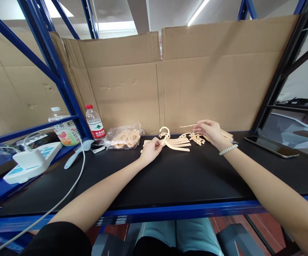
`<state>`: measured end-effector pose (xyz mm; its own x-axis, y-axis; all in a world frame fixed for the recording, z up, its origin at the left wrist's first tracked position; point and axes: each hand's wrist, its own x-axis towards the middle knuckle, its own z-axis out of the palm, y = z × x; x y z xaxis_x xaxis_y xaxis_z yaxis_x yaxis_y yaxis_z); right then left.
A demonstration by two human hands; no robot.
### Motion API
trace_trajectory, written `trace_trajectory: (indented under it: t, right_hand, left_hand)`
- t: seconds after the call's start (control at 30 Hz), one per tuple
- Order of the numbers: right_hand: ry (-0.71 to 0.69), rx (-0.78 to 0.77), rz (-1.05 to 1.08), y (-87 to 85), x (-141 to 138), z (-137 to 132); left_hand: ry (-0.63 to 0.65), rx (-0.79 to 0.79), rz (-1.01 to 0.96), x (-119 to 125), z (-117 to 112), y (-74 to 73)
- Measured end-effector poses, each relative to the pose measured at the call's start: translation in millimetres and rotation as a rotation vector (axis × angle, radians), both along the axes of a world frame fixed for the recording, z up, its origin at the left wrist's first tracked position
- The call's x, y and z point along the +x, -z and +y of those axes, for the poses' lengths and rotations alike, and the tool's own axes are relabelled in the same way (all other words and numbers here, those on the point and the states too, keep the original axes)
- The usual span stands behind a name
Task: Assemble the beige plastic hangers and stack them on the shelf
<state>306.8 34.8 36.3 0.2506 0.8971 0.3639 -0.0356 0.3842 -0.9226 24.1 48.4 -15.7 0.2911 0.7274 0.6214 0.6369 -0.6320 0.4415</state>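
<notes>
My left hand (151, 152) pinches a cream-coloured clothes hanger (179, 148) near its neck, with the hook pointing up and away from me. Several similar hangers (182, 141) lie fanned underneath it on the black tabletop. To the right, my right hand (209, 131) is closed on a thin cream strip (187, 126), raised above the table and pointing left. Below that hand lie small cream pieces (197, 139), and long cream strips (226, 135) sit partly hidden behind the wrist.
A clear bag of cream parts (124, 137), a red-capped bottle (95, 122) and a pale blue brush (76, 153) stand or lie at left. A white cable (81, 170) crosses the table's left side. A phone (271, 145) lies at right. Cardboard (209, 81) walls the back.
</notes>
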Motion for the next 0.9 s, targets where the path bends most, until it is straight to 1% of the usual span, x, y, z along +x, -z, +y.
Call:
trace_trajectory:
  t: [0.17, 0.33, 0.43, 0.53, 0.6, 0.67, 0.73, 0.9]
  right_hand:
    - [-0.138, -0.073, -0.027, 12.9, 0.2, -0.4]
    - [-0.263, -0.221, 0.011, 22.8, -3.1, -2.3]
    - [-0.293, -0.263, 0.097, 27.4, -9.5, -7.5]
    - [-0.285, -0.301, 0.210, 30.6, -17.1, -14.4]
    - [-0.295, -0.332, 0.207, 30.6, -21.2, -18.7]
    - [-0.331, -0.329, 0.131, 29.0, -23.9, -22.5]
    - [-0.377, -0.294, 0.056, 26.5, -25.4, -26.0]
    - [-0.441, -0.251, 0.028, 21.7, -26.1, -32.2]
  left_hand:
    - [0.028, -0.005, -0.037, -1.3, -0.5, 2.2]
    - [0.060, -0.006, -0.015, 0.7, -2.4, 1.5]
    - [0.084, -0.009, -0.006, 2.3, -4.5, 1.1]
    - [0.120, -0.027, -0.011, 3.2, -5.5, 2.9]
    - [0.146, -0.046, -0.016, 3.6, -5.2, 5.0]
    - [0.155, -0.059, -0.021, 4.1, -4.7, 6.9]
    - [0.148, -0.063, -0.025, 4.8, -4.3, 8.1]
    - [0.140, -0.072, -0.040, 6.4, -5.9, 7.7]
